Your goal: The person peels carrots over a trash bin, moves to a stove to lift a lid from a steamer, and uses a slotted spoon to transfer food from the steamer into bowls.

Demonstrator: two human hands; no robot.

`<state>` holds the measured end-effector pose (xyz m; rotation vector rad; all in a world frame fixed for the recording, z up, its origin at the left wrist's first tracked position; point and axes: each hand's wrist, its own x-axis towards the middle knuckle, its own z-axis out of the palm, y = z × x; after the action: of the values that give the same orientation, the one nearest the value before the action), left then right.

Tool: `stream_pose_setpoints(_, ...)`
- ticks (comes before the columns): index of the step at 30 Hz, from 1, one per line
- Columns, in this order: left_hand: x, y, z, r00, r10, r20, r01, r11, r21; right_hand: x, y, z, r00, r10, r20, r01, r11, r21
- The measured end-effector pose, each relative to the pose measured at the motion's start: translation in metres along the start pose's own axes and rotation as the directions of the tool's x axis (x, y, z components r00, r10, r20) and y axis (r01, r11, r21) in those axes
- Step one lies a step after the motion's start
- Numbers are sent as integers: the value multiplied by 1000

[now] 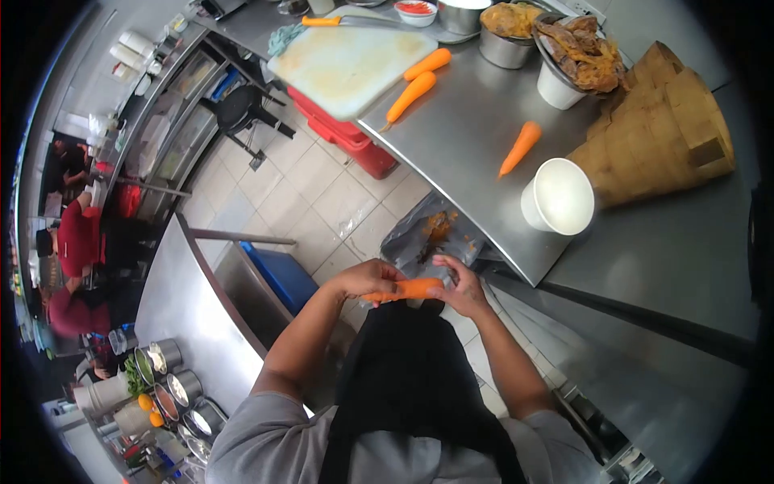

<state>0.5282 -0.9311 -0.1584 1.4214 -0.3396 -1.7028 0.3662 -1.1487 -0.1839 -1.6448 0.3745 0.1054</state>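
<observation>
An orange carrot [413,289] lies crosswise in front of my black apron, held between both hands. My left hand [367,280] is closed round its left end. At its right end, my right hand [463,290] grips with the lower fingers, while the upper fingers are raised off it. Whether a small tool is also in that hand cannot be made out. Just beyond the hands, a grey plastic bag [403,242] holds orange and brown scraps. On the steel table lie a single carrot [520,148] and two more carrots [411,97] by the white cutting board [355,64].
A white tub [558,198] and a brown paper bag [661,129] stand on the steel table [476,161]. Behind are containers heaped with food [576,52] and an orange-handled knife [322,22]. A red bin [355,141] sits under the board. Co-workers [76,238] stand at left.
</observation>
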Motion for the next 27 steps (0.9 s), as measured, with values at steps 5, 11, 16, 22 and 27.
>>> stream_pose_setpoints(5,-13,0,-10,968,235,86,-186,906,-379,8,22,20,984,50,173,-55,998,23)
stream_pose_setpoints(11,55,-35,56,699,269,-663,-553,791,-263,7,-11,76,930,366,43,-351,842,409)
stream_pose_setpoints(16,70,-54,40,843,37,-537,-439,622,-648,0,17,66,992,104,-71,-112,986,-123)
stream_pose_setpoints(22,78,-60,32,910,-34,-414,-320,580,-750,-6,-11,44,995,8,98,52,806,-590)
stream_pose_setpoints(27,76,-67,38,931,-31,-365,-316,436,-843,-3,-9,49,988,-38,147,122,775,-620)
